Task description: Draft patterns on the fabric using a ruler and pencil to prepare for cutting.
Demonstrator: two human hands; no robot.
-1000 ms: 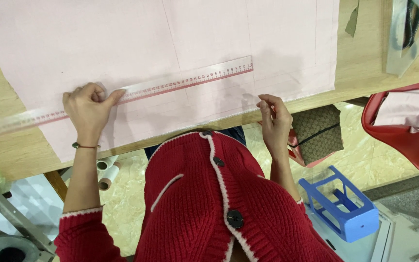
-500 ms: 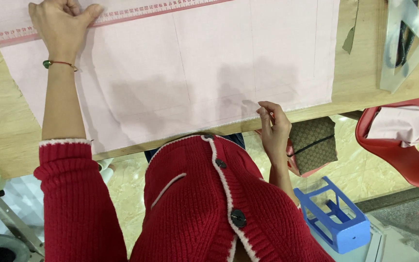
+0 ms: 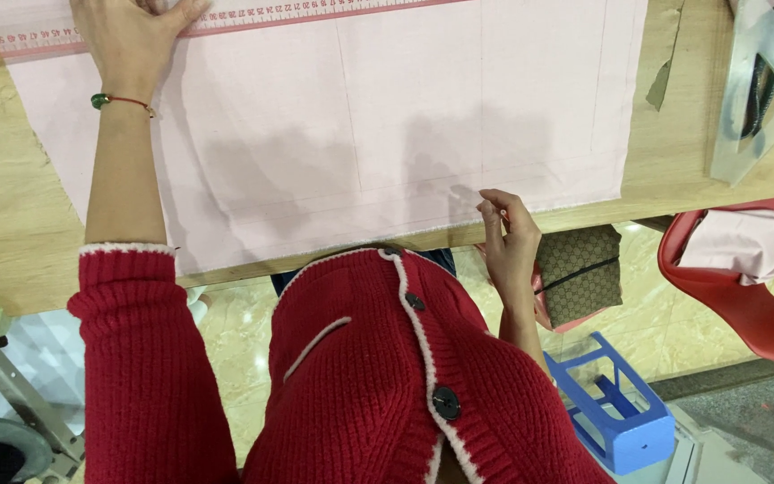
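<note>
A large sheet of pale pink fabric with faint drawn lines lies flat on a wooden table. A long clear ruler with pink markings lies across the fabric's far edge. My left hand is stretched forward and presses down on the ruler's left part, with a red string bracelet at the wrist. My right hand stays at the fabric's near edge with its fingertips pinched together. I cannot make out anything between them. My red knitted cardigan fills the bottom of the view.
A clear triangular ruler and a small fabric scrap lie on the table at the right. Below the table edge are a patterned bag, a red chair bearing pink cloth, and a blue stool.
My left hand has slid the ruler away from me across the fabric, from near the front edge to the far edge. My right hand has stayed at the near edge.
</note>
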